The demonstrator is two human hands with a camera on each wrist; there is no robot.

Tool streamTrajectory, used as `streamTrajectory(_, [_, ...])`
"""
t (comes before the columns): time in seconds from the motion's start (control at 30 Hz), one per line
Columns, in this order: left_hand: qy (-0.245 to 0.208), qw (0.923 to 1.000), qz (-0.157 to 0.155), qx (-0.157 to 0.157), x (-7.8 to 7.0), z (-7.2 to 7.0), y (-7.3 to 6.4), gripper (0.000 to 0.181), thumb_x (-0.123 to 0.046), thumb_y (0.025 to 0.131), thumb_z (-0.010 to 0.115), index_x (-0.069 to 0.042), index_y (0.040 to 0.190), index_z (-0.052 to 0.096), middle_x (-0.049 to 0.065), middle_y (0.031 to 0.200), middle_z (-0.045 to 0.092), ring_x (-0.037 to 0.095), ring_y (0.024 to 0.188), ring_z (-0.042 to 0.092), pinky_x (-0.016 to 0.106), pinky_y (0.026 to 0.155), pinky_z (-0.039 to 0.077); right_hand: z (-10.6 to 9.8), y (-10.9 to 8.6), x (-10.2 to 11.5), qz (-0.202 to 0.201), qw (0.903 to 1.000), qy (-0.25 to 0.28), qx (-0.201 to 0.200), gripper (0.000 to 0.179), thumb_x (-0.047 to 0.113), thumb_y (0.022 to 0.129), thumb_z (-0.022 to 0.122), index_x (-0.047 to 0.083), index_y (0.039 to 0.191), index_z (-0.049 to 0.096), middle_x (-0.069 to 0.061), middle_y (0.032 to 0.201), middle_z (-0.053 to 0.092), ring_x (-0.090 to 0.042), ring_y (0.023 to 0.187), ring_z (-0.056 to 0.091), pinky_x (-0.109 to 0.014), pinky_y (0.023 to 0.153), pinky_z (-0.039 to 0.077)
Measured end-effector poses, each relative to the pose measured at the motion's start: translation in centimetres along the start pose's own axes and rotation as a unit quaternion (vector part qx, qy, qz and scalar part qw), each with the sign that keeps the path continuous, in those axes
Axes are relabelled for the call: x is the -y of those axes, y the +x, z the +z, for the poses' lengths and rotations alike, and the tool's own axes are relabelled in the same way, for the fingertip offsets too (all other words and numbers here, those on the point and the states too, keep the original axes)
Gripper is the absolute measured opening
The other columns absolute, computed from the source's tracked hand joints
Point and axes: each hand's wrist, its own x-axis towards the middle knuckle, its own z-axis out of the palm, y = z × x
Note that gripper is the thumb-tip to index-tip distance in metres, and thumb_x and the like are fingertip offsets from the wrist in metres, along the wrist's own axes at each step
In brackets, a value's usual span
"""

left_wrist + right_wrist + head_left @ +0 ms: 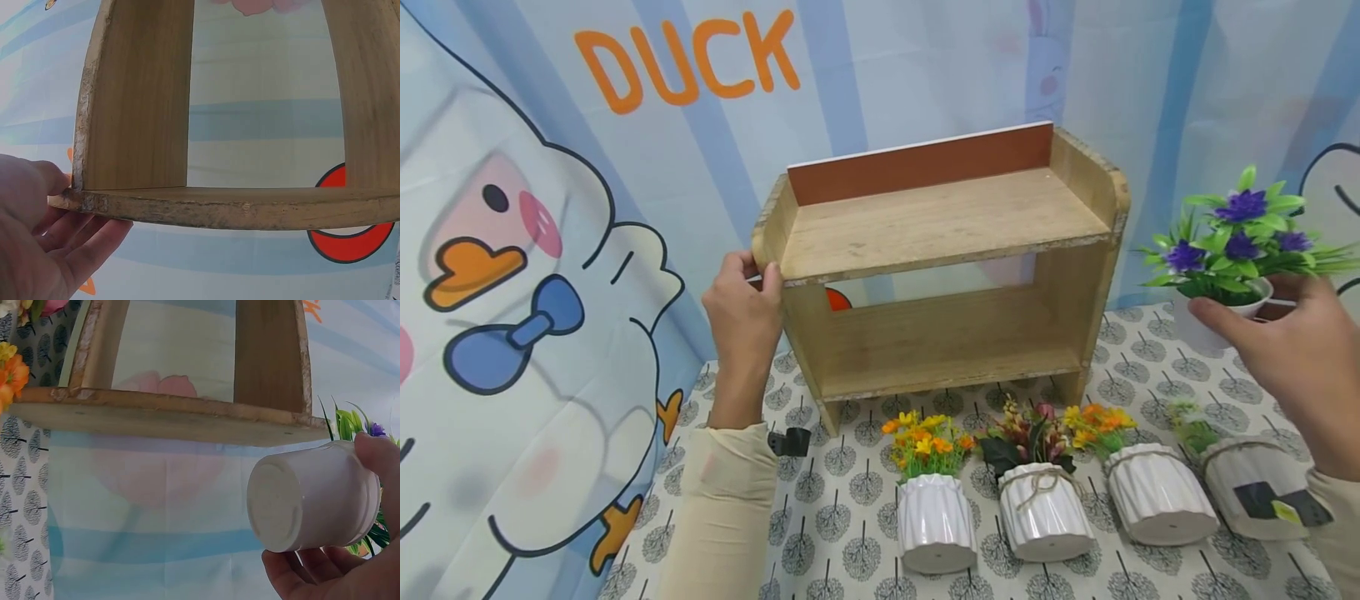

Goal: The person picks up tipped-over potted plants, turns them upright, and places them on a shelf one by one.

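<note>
Purple-flowered potted plant [1243,221] is up in the air, right of the wooden rack [947,212] and apart from it. From the left, the left hand [743,302] grips the rack's upper front corner, its fingers [100,250] curled under the board edge. Next, lying on their sides in a row on the tree-patterned surface [842,517] in front of the rack, flowers toward it, come a yellow-orange plant [936,517], a reddish plant [1047,517] tied with twine, an orange plant [1161,492] and a partly hidden pale green plant [1247,462]. Farthest right, the right hand [1296,342] has its fingers and thumb closed round the purple plant's white pot [325,494], parted only by the pot's width. The work looks early, in my judgement: one plant is lifted but not yet set down, and four seem left to be picked up. Counted up: one rack with two shelf boards, five potted plants, four lying and one held, and two hands, both occupied
</note>
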Motion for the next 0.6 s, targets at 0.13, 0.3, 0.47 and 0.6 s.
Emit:
streamTrajectory(0.13, [0.000,1.0000,-0.003,0.003,0.0,0.0,0.0,0.030,-0.023,0.100,0.060,-0.001,0.121,0.064,0.018,0.116,0.074,0.030,0.101,0.075,0.040,0.082,0.064,-0.2,0.3,1.1,-0.018,0.9996,0.017,-0.010,0.097,0.048,0.094,0.065,0.002,0.161,0.014,-0.034,0.154,0.034,-0.027,0.104,0.050,-0.017,0.060,0.037])
streamTrajectory(0.3, [0.000,1.0000,-0.003,0.001,0.0,0.1,0.0,0.030,-0.023,0.100,0.061,-0.001,0.120,0.064,0.018,0.116,0.074,0.031,0.101,0.075,0.041,0.082,0.064,-0.2,0.6,2.5,-0.055,0.9972,0.039,-0.032,0.090,0.049,0.090,0.072,0.022,0.161,0.024,-0.009,0.138,0.046,0.003,0.085,0.043,-0.009,0.058,0.040])
streamTrajectory(0.47, [0.002,1.0000,-0.006,0.007,0.0,0.2,-0.1,0.031,-0.023,0.101,0.060,-0.001,0.122,0.064,0.018,0.117,0.074,0.030,0.102,0.075,0.040,0.084,0.064,0.1,0.7,3.9,-0.078,0.9939,0.063,-0.045,0.085,0.047,0.088,0.076,0.039,0.157,0.027,0.013,0.130,0.046,0.006,0.084,0.046,-0.007,0.059,0.042])
streamTrajectory(0.6, [0.004,1.0000,-0.004,0.008,0.0,0.3,-0.1,0.031,-0.023,0.101,0.060,-0.001,0.122,0.064,0.018,0.117,0.074,0.030,0.102,0.075,0.040,0.084,0.064,0.1,0.8,4.9,-0.091,0.9916,0.079,-0.048,0.083,0.045,0.087,0.077,0.041,0.155,0.029,0.025,0.122,0.044,0.005,0.085,0.048,-0.008,0.059,0.042])
